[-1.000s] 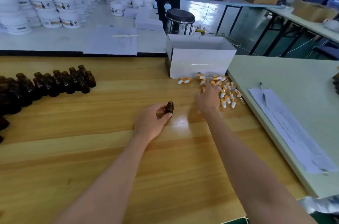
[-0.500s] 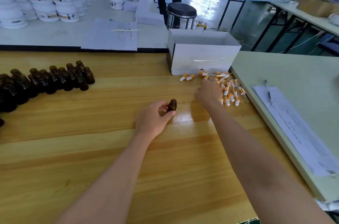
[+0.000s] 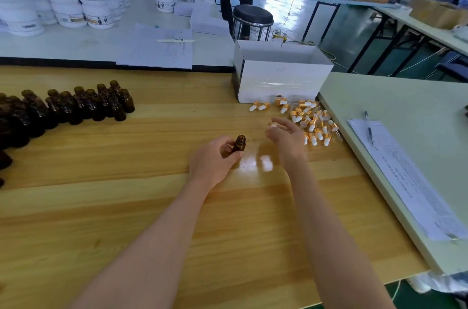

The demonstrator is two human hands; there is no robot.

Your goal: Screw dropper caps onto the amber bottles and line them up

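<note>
We find the bottles (image 3: 76, 106) grouped far left on the table (image 3: 126, 207). Rightward, the caps (image 3: 310, 122) lie just before the box (image 3: 281, 80) — touching it.

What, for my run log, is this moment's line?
left hand holds open amber bottle | right hand pinches dropper cap | not yet capped

Uncapped amber bottle (image 3: 239, 143) upright; dropper caps (image 3: 312, 121) heaped rightward.

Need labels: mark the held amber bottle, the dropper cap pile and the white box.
Small amber glass bottle (image 3: 239, 144), head view, shoulder.
Gold-and-white dropper cap pile (image 3: 312, 123), head view, middle.
White cardboard box (image 3: 281, 80), head view, front wall.
</note>
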